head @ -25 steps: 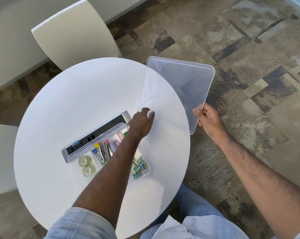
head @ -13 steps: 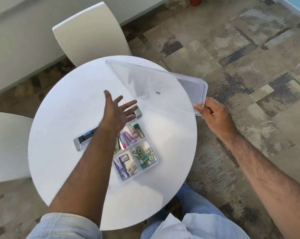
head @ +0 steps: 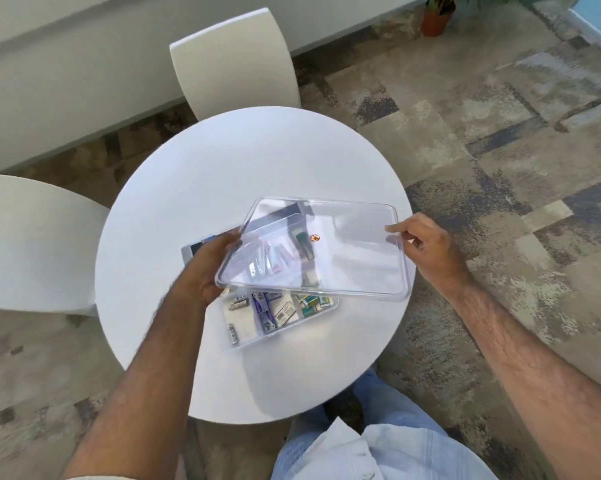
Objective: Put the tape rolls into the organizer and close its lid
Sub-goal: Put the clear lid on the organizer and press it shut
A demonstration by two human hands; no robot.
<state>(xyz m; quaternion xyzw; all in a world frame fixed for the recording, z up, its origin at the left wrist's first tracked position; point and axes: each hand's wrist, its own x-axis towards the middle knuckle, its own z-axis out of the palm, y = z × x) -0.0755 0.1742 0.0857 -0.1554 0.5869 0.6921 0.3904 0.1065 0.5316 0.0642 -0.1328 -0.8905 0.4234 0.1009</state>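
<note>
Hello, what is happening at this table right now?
A person holds a clear lid with both hands, the left hand at its left edge and the right hand at its right edge. The lid hangs tilted over an open organizer on the round white table, shifted toward its far right side. It is not yet closed.

I am looking down steeply from a single wide-angle camera on my head, facing forward over the round worktop (head: pixel 223 174). It is sitting close, with both forearms entering from the near edge. Chairs and floor are curving away at the far and left edges.
</note>
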